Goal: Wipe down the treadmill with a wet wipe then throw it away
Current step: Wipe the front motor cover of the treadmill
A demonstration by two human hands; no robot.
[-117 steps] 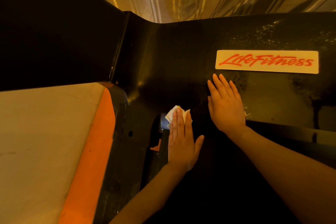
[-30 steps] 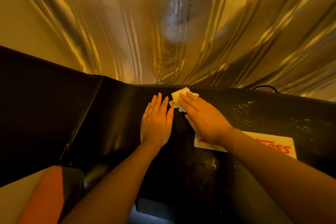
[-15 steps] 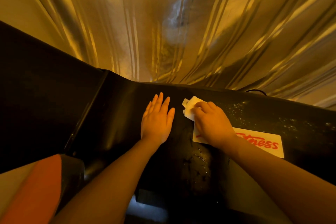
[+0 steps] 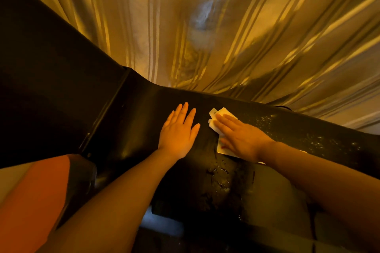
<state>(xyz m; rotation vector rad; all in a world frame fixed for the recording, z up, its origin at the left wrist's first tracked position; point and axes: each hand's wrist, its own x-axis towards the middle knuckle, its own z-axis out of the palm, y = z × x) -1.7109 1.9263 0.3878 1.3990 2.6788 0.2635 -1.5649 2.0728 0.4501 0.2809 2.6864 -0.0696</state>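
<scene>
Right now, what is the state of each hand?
Left hand: open, flat on the treadmill cover.
Right hand: open, pressing the wet wipe.

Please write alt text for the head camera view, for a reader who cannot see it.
A person's right hand presses a white wet wipe flat on a black treadmill cover. The left hand rests flat beside it, and a striped curtain hangs behind.
</scene>
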